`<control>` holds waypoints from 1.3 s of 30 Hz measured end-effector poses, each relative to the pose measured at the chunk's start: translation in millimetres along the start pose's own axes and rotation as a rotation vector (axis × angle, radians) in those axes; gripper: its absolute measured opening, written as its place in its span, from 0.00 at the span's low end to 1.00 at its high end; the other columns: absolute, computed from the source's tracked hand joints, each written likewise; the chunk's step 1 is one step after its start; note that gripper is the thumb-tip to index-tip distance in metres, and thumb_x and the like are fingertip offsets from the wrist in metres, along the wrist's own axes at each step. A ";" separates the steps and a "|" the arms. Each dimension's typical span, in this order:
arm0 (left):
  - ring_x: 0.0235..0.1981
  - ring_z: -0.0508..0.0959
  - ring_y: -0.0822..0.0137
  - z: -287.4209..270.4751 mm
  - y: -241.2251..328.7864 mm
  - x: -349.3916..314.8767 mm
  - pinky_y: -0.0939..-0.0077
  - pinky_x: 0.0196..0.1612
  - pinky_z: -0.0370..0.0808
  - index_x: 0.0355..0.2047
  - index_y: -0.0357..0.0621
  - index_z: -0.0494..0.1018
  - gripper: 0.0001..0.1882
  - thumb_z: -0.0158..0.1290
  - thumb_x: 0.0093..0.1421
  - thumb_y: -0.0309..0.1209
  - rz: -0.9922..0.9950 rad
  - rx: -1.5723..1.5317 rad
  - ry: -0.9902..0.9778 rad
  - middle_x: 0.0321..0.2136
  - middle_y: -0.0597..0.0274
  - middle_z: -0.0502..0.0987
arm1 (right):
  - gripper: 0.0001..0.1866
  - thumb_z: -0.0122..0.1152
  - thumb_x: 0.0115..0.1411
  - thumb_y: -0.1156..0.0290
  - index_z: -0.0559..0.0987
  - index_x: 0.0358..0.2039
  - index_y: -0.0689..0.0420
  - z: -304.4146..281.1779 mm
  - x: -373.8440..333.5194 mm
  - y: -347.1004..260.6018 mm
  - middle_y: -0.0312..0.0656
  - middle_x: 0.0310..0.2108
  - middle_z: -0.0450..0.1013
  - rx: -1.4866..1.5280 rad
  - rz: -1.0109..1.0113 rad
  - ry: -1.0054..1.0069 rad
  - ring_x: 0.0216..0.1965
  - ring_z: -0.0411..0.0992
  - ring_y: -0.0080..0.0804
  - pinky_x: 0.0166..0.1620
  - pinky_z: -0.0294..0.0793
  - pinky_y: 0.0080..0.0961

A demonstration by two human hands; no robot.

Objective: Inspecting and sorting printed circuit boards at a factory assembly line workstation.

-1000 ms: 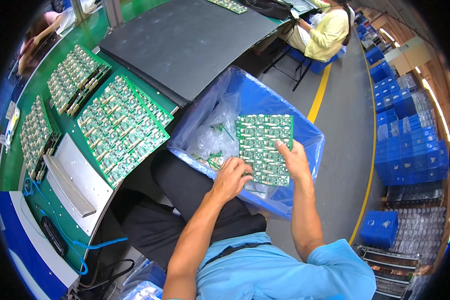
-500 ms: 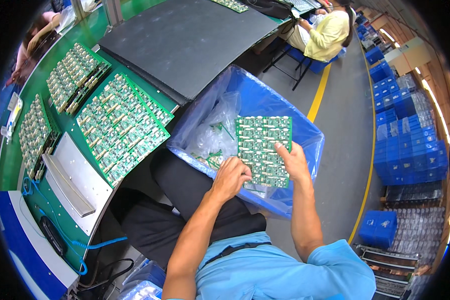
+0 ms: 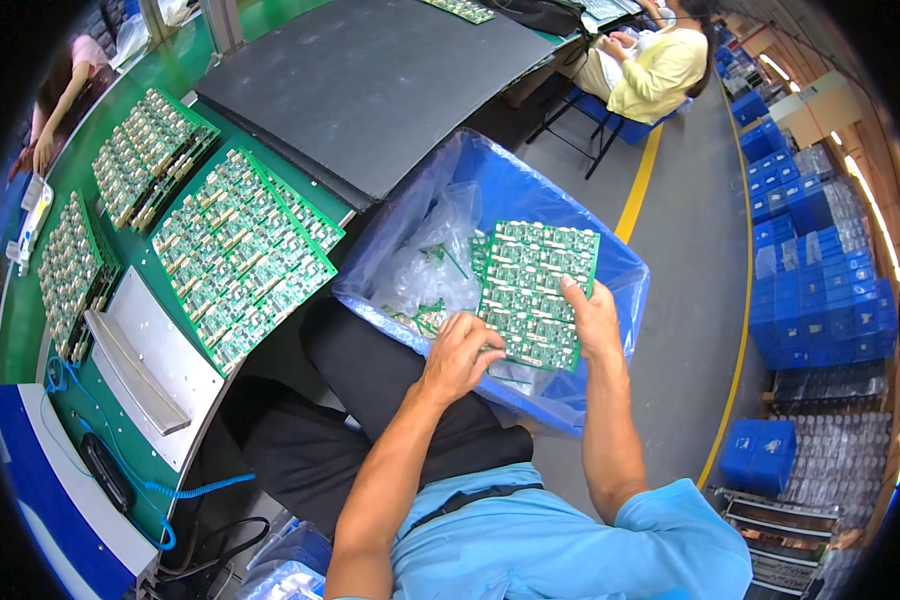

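Observation:
Over the blue bin, my right hand [image 3: 592, 318] grips a green circuit board panel [image 3: 536, 290] by its right edge, the thumb lying on top. The panel is packed with rows of small boards and pale connectors. My left hand [image 3: 460, 358] is closed at the panel's lower left corner, thumb and fingers pinched on its edge; the exact grip is partly hidden. Beneath the panel, the blue bin [image 3: 610, 250] is lined with clear plastic. Inside lie a crumpled clear bag [image 3: 425, 265] and narrow green board scraps [image 3: 430, 318].
Left of me, the green bench carries a spread of circuit board panels [image 3: 240, 255], two stacks [image 3: 150, 155] [image 3: 68, 270] and a metal bar on a white plate [image 3: 135, 370]. A black mat [image 3: 370, 90] covers its far part. Two people sit nearby; blue crates [image 3: 820, 320] stand right.
The panel has tilted clockwise and shifted slightly up and right with my right hand. My left hand stays almost in place. The person at far left has moved an arm.

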State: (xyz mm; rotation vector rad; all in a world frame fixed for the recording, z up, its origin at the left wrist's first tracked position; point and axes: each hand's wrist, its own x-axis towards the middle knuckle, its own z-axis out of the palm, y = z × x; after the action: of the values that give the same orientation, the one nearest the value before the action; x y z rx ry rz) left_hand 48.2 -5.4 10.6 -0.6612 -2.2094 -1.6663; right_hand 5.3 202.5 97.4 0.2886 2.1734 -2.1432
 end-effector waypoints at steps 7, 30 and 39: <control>0.36 0.72 0.57 4.5 6.1 1.3 0.63 0.41 0.67 0.30 0.47 0.75 0.10 0.64 0.48 0.27 0.055 0.045 -0.078 0.30 0.61 0.69 | 0.14 0.58 0.65 0.68 0.77 0.46 0.65 -1.8 -1.3 -1.4 0.42 0.41 0.78 0.017 0.045 0.004 0.37 0.75 0.25 0.42 0.75 0.24; 0.38 0.72 0.52 67.0 -28.4 2.0 0.60 0.41 0.70 0.24 0.42 0.68 0.10 0.59 0.50 0.30 -0.556 -0.091 0.352 0.29 0.55 0.69 | 0.19 0.63 0.63 0.66 0.78 0.38 0.75 27.6 7.9 16.2 0.63 0.34 0.77 -0.808 -0.637 0.304 0.30 0.76 0.49 0.37 0.76 0.43; 0.40 0.71 0.51 85.2 -31.2 12.1 0.59 0.42 0.69 0.28 0.43 0.67 0.09 0.56 0.52 0.30 -0.489 0.022 0.460 0.32 0.52 0.67 | 0.19 0.62 0.63 0.65 0.78 0.39 0.74 43.2 7.2 16.7 0.60 0.34 0.78 -0.741 -0.581 0.233 0.30 0.76 0.47 0.37 0.76 0.41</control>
State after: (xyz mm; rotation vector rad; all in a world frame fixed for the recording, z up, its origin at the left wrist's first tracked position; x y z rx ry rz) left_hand 24.8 71.4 -33.4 0.2821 -2.1328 -1.7717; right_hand -2.0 160.2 78.7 -0.1808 3.2965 -1.3316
